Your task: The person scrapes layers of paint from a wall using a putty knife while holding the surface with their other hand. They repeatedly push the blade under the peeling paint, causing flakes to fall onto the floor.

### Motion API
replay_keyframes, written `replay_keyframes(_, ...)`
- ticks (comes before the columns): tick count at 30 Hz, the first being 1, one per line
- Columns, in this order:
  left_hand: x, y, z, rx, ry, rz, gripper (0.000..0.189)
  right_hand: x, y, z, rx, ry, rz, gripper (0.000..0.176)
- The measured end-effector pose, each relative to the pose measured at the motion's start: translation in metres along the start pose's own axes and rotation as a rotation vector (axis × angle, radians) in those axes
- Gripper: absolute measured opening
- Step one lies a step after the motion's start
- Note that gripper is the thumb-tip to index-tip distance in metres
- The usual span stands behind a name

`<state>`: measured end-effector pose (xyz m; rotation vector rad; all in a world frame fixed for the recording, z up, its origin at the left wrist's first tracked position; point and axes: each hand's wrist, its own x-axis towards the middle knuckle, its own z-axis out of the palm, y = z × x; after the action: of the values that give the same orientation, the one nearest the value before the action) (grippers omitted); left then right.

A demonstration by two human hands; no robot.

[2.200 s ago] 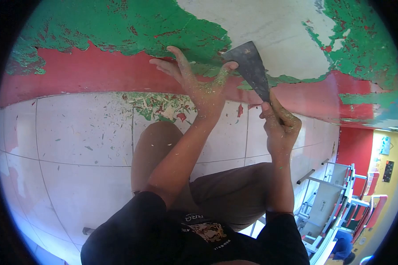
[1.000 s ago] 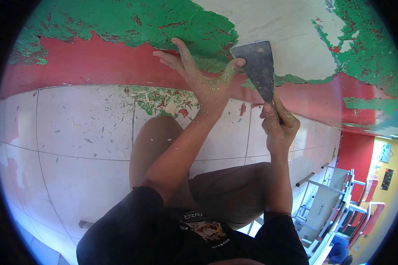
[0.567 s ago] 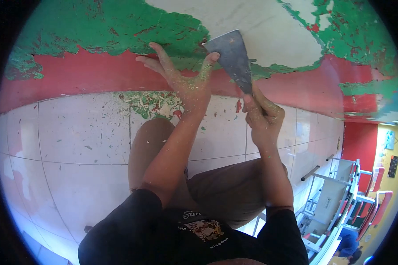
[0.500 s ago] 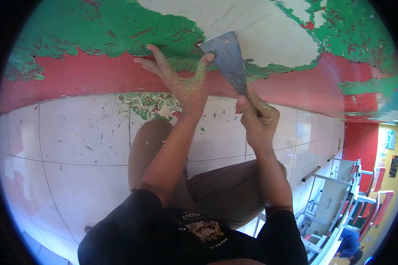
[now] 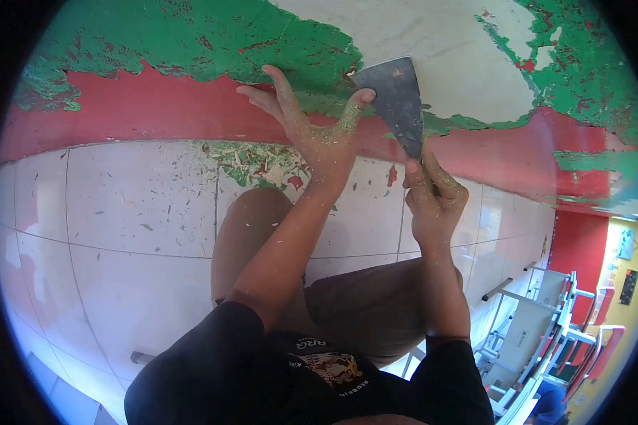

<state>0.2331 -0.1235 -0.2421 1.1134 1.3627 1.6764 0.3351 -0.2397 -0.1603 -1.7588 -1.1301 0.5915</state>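
Note:
Peeling green paint (image 5: 290,46) covers part of the wall above a red band (image 5: 170,110), with a bare pale patch (image 5: 461,64) at the upper middle. My right hand (image 5: 434,198) is closed round the handle end of a wide grey scraper (image 5: 398,103). The blade points up and left, its corner at the edge between green paint and pale patch. My left hand (image 5: 315,131) has its fingers spread against the wall, the thumb tip at the blade's left side. Green flecks cling to both hands.
Paint chips (image 5: 252,166) lie heaped on the white tiled floor (image 5: 142,212) along the wall's foot, with more scattered about. My bent knees are below my arms. Stacked metal-framed furniture (image 5: 524,333) stands at the lower right, near a red wall (image 5: 578,244).
Both hands and the scraper appear further right in the view, as do the wall and chips. A red chip now shows on the floor between my arms.

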Motion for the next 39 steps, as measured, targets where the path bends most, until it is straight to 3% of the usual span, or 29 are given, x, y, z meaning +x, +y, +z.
replay_keyframes(11, -0.001, 0.002, 0.001, -0.153, 0.054, 0.012, 0.125, -0.009, 0.004, 0.006, 0.053, -0.046, -0.003, 0.046)
replay_keyframes(15, -0.005, 0.002, 0.002, -0.129, 0.053, -0.008, 0.125, -0.008, 0.008, 0.001, -0.028, -0.021, -0.088, 0.046)
replay_keyframes(18, -0.002, 0.005, 0.005, -0.143, 0.064, 0.017, 0.126, -0.002, 0.006, -0.006, -0.148, -0.084, -0.261, 0.045)
replay_keyframes(20, -0.002, 0.004, 0.002, -0.148, 0.070, 0.018, 0.127, -0.006, 0.002, -0.005, -0.017, -0.066, -0.099, 0.044)
replay_keyframes(24, -0.002, 0.005, 0.001, -0.046, 0.035, -0.013, 0.130, -0.004, 0.013, -0.004, 0.000, -0.039, -0.192, 0.044)
replay_keyframes(26, -0.002, 0.003, 0.001, -0.044, 0.021, -0.007, 0.130, -0.006, 0.009, -0.004, 0.013, -0.044, -0.049, 0.044)
replay_keyframes(30, -0.002, 0.001, 0.000, -0.025, 0.015, 0.012, 0.130, -0.006, 0.009, 0.002, 0.048, -0.026, -0.102, 0.045)
replay_keyframes(35, -0.001, 0.000, 0.000, -0.011, 0.008, 0.007, 0.130, -0.007, -0.003, 0.006, 0.044, 0.005, 0.033, 0.046)
replay_keyframes(39, 0.000, -0.001, 0.001, -0.033, 0.026, 0.037, 0.127, -0.004, 0.005, 0.011, -0.024, 0.014, -0.091, 0.047)
